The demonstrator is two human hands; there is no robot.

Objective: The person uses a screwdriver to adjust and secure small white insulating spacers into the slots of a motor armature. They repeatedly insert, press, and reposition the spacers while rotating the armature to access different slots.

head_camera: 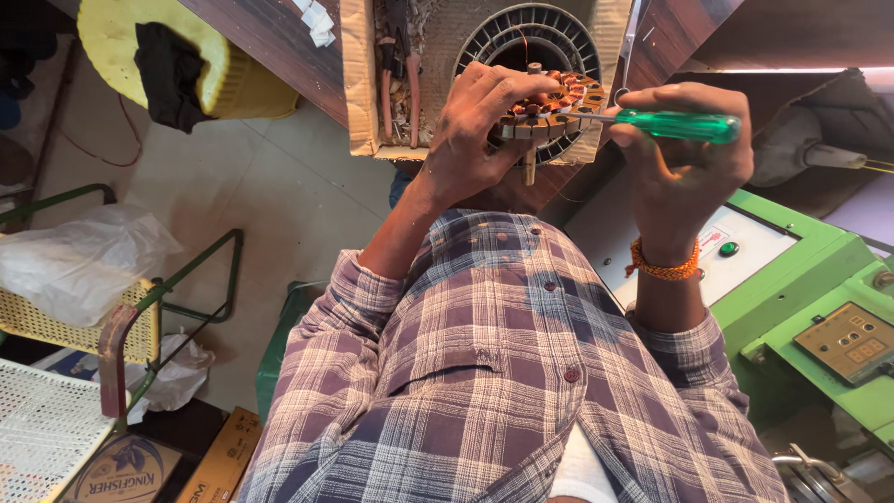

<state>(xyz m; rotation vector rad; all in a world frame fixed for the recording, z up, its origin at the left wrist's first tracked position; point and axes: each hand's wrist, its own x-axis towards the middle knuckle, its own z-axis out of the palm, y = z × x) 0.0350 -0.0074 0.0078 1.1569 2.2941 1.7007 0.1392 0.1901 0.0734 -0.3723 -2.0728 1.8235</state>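
My left hand (470, 130) grips a round motor stator (549, 102) wound with copper wire coils, with a short shaft through its middle. My right hand (684, 154) is closed around a screwdriver with a green translucent handle (680, 125); its metal tip points left and touches the stator's edge. An orange thread band sits on my right wrist. Behind the stator a round slotted metal fan part (531, 42) rests in a cardboard box (358, 84).
A green machine with a white panel and buttons (801, 279) stands at the right. Pliers (391, 65) lie in the box. A yellow drum with a black cloth (168, 56) is at upper left, and a green-framed chair with a plastic bag (84, 270) at the left.
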